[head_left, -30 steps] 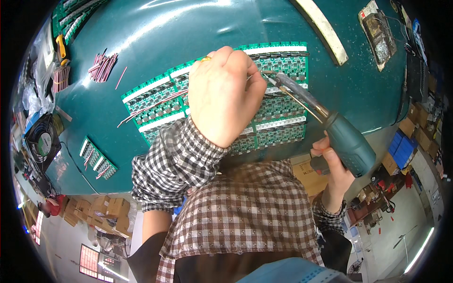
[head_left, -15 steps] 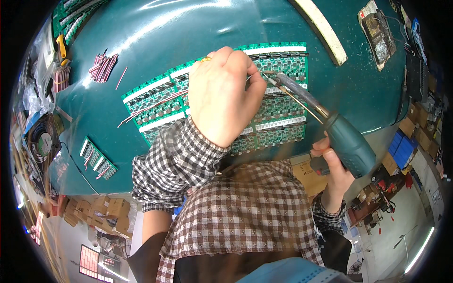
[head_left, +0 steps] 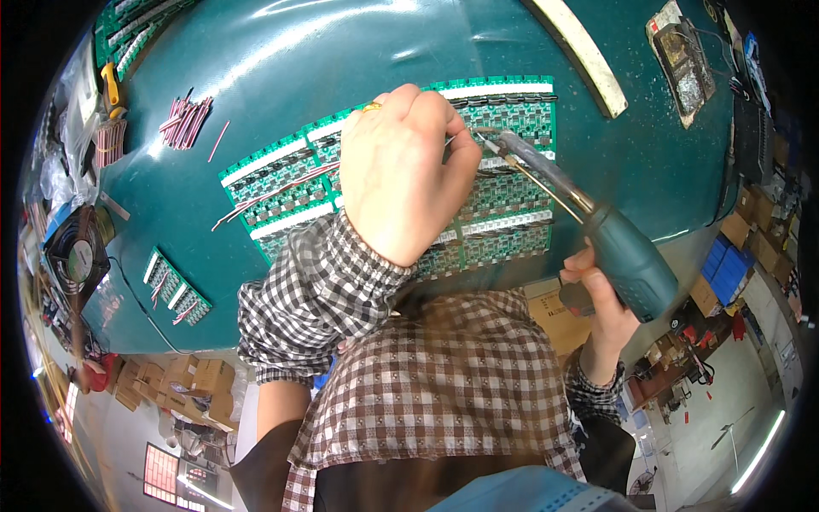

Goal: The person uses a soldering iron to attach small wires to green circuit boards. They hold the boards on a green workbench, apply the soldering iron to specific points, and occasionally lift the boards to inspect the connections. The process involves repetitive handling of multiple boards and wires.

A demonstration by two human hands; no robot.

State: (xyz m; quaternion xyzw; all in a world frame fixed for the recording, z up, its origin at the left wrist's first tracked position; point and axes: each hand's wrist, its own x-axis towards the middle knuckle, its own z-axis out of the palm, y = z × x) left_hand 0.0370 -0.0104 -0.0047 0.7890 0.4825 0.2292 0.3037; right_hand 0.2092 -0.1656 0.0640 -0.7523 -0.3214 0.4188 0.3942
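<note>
The left hand [head_left: 401, 171] is curled into a loose fist, fingertips pinched together; the right hand [head_left: 597, 294] is wrapped in a closed grip, its forearm rising from below.

Teal workbench [head_left: 256, 77], pale floor [head_left: 725, 444]

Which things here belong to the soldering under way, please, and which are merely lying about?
In use: soldering gun in right hand; circuit board panel; left hand holding a thin wire at the tip.
Lying about: red wire pieces; small board strip; fan; yellow tool.

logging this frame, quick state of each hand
left hand: closed, pinching something thin over the circuit board panel
right hand: closed on the soldering gun
</note>
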